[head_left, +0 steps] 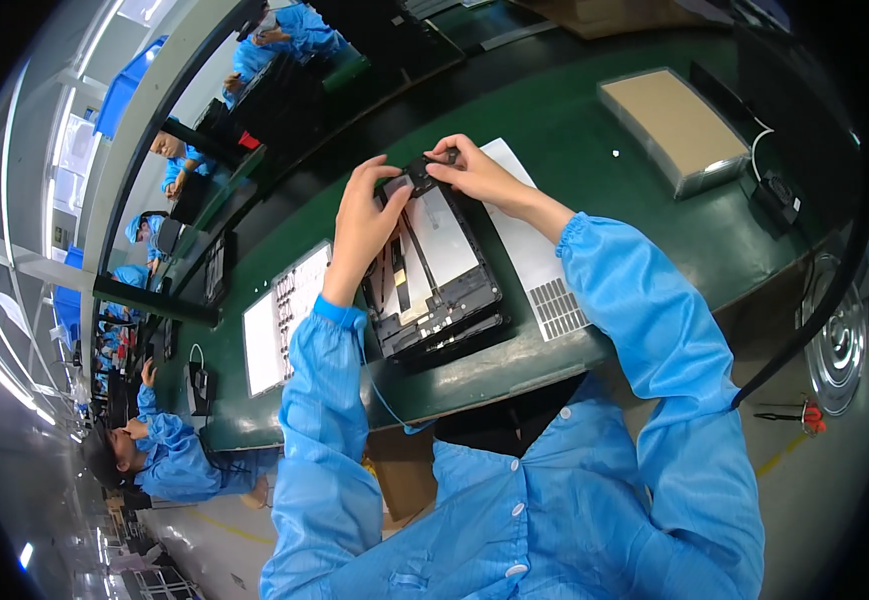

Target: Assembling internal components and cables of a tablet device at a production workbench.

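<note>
An opened tablet-like device (439,250) lies on the green bench before me, black-framed, with pale panels, a dark ribbon strip and small screws or parts inside. It seems to rest on a second black piece at its near edge. My left hand (362,220) grips its far left corner, thumb and forefinger curled over the frame. At the far end, my right hand (479,180) pinches thumb against fingers beside a small black part (420,174). What exactly sits in that pinch is hidden. Both hands nearly meet there.
Left of the device lies a white sheet with rows of small dark parts (287,312). A white sheet with a grid (558,308) is at the right. Beyond stand a brown-topped box (669,120) and a black adapter (776,200). A co-worker (179,455) sits at left.
</note>
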Demonstrator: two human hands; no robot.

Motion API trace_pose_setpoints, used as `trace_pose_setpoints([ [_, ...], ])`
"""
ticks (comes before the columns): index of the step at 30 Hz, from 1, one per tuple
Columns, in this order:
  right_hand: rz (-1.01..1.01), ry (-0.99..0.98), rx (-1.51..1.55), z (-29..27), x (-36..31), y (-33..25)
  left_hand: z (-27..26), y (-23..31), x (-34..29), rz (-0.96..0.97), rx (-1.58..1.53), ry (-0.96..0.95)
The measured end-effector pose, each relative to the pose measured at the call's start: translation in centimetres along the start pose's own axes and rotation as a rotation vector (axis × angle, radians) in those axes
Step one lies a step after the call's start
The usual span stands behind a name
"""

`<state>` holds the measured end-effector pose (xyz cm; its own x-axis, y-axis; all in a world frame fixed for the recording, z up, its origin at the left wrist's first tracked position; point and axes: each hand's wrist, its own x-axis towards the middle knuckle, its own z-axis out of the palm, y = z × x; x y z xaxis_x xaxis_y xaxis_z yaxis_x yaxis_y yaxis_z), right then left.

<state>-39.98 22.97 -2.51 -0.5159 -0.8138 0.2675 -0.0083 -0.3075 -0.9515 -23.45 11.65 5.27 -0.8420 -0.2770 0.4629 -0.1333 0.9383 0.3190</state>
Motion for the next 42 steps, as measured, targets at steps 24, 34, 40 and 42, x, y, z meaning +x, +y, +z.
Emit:
trace_pose_setpoints([
  [24,0.192,0.343,0.213,-0.3,1.6,-5.7,6.1,-2.8,-11.1,-0.478,-0.856,0.499],
  [34,0.197,0.221,-0.093,0.6,20.3,1.0,6.3,-1.2,-10.7,-0.537,-0.794,0.475],
  [40,-0.004,0.324,-0.474,-1.5,25.2,7.2,5.6,0.2,-10.6,-0.509,-0.849,0.392],
  [42,-0.069,0.138,-0.785,-2.3,23.7,6.5,6.0,0.1,-10.8,-0.494,-0.853,0.433],
])
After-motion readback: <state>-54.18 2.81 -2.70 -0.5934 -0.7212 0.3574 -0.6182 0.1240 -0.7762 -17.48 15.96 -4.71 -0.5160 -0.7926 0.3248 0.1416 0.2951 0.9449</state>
